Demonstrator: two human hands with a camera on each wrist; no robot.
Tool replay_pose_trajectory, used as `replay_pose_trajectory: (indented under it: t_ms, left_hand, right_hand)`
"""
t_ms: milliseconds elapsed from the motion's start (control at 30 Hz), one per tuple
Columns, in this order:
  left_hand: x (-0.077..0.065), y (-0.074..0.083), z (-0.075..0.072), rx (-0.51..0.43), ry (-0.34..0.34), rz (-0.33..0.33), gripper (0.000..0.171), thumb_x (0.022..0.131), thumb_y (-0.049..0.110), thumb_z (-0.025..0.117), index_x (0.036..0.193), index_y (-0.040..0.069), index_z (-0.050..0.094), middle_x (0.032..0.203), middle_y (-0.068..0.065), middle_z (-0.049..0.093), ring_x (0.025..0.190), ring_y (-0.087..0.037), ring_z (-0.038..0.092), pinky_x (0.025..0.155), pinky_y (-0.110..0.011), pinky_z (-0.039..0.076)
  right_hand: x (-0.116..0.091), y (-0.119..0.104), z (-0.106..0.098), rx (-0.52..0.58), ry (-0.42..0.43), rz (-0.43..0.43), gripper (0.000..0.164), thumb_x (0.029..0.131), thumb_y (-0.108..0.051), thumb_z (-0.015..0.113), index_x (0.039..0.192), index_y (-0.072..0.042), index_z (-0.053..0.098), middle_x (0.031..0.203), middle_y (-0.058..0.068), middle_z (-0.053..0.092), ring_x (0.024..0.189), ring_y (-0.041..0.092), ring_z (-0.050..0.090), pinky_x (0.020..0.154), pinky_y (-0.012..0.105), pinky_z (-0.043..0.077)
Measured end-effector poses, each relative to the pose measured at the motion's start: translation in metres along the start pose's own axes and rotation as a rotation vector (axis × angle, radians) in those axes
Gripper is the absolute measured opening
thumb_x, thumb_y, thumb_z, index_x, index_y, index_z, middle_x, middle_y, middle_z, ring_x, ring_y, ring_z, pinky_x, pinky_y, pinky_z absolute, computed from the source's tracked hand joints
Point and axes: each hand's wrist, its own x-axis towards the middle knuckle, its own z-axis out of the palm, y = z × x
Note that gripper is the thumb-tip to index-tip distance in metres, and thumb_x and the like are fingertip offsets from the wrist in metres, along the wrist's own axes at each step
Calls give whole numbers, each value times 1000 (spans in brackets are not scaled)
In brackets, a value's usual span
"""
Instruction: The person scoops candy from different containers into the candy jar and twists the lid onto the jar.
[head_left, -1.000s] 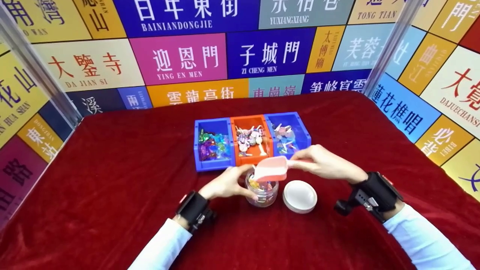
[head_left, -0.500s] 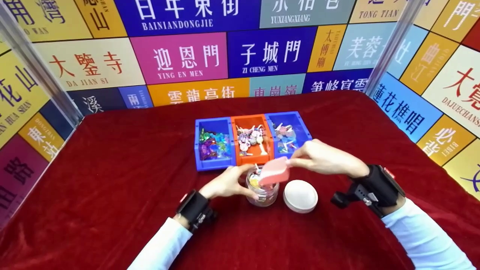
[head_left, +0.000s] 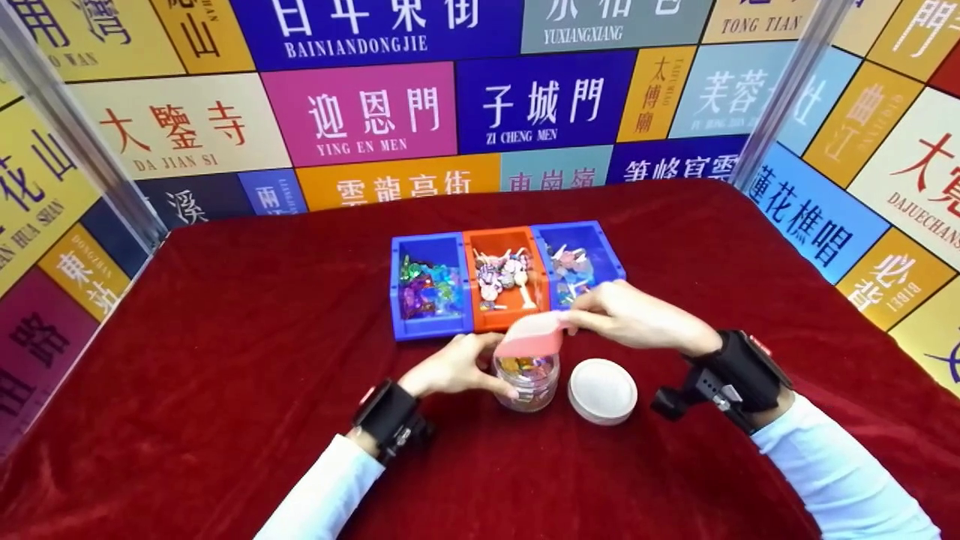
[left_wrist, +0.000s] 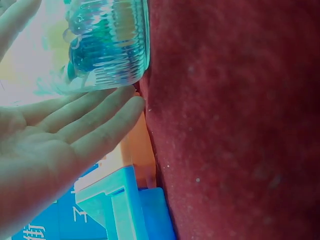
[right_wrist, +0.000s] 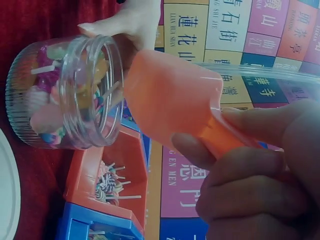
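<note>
A clear ribbed jar [head_left: 531,391] stands on the red cloth, with colourful pieces and small lollipops inside it. My left hand [head_left: 454,366] holds it from the left, thumb on the near side and fingers on the far side. In the left wrist view those fingers [left_wrist: 102,115] lie along the jar wall. A pink scoop [head_left: 531,336] is tipped over the jar's mouth, its handle gripped by my right hand [head_left: 637,316]. The right wrist view shows the scoop's underside [right_wrist: 170,95] close to the jar's rim [right_wrist: 112,95].
A round white lid [head_left: 602,391] lies right of the jar. Behind stand three joined bins: a blue one [head_left: 433,328] with shiny coloured pieces, an orange one [head_left: 501,321] with mini lollipops, and another blue one [head_left: 611,259] with mixed pieces. Printed panels [head_left: 360,112] rise behind the table.
The scoop has tipped and shifted slightly left over the jar, my right hand moving with it. A lollipop seen at the jar's mouth half a second ago is now hidden. My left hand stays put.
</note>
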Motion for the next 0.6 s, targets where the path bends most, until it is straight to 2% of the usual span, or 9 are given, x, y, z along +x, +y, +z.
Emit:
replay_pose_trajectory:
  t_ms: [200,300,400,500,567,600]
  left_hand:
    - [0,0,0,19,8,16,65,66,32,77,119,3,52,108,-7,63,98,-16,57,87,-34,45]
    - [-1,0,-2,30,6,39,65,67,33,76,119,2,52,108,-8,63,97,-16,58,85,-34,46]
    - [-3,0,-6,38,-2,44,69,68,33,75,122,-1,49,112,-11,61,101,-19,57,87,-34,46]
    - [-7,-1,-16,38,5,24,72,70,34,73,125,-4,45,117,-17,57,106,-26,55,90,-36,44]
    - [-10,-2,-24,34,45,22,66,74,31,71,123,-6,47,116,-20,56,106,-30,54,90,-39,44]
    - [-12,-3,-29,38,87,28,60,76,28,69,120,-6,49,114,-20,57,104,-31,55,89,-40,44]
  right_hand:
    - [-3,1,-3,-57,-38,-31,29,90,-28,52,75,-10,69,62,-8,57,56,4,44,52,19,37]
    - [-4,0,-7,-87,-28,-64,29,90,-29,52,73,-11,67,59,-8,53,54,3,42,51,19,36]
    - [-5,-2,-12,-101,25,-58,28,89,-30,53,72,-12,65,57,-9,48,51,3,39,49,19,34]
    - [-5,-4,-14,-80,103,7,27,88,-31,54,73,-11,66,56,-10,45,50,4,38,48,19,32]
    - [-3,-5,-14,-67,154,42,29,87,-31,55,71,-10,64,54,-9,41,50,5,36,47,19,29]
    - [-2,-6,-14,-61,176,50,29,87,-31,55,70,-9,63,54,-9,39,49,6,36,47,20,28]
